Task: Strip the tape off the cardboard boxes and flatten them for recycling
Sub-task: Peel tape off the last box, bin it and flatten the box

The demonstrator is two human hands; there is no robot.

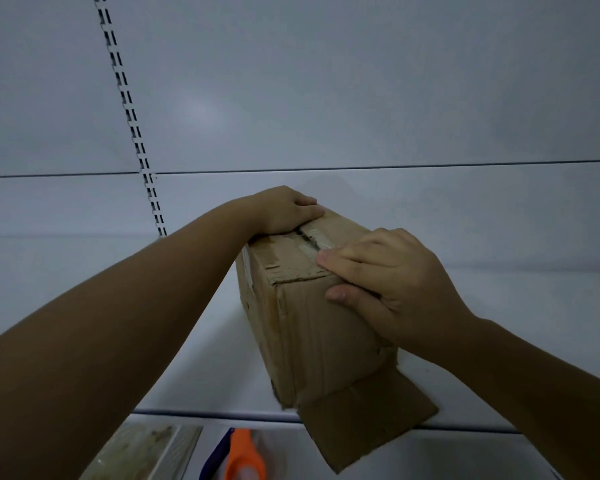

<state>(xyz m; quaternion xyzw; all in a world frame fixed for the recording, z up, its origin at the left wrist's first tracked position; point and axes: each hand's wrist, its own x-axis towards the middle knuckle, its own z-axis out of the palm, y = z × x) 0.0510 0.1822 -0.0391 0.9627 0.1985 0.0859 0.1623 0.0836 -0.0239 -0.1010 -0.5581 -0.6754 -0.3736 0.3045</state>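
Currently the cardboard box [312, 323] stands upright on the white shelf [222, 375], its bottom flap splayed over the near edge. The left hand [284, 209] curls over the far top edge, likely steadying it. The right hand [388, 282] clamps the near top corner with fingertips [326, 261] at the tape [321, 241], probably seeking a peel start.

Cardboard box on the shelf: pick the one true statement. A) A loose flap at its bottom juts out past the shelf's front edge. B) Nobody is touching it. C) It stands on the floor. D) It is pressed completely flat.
A: the flap at the bottom of the cardboard box sticks out over the front edge of the shelf.
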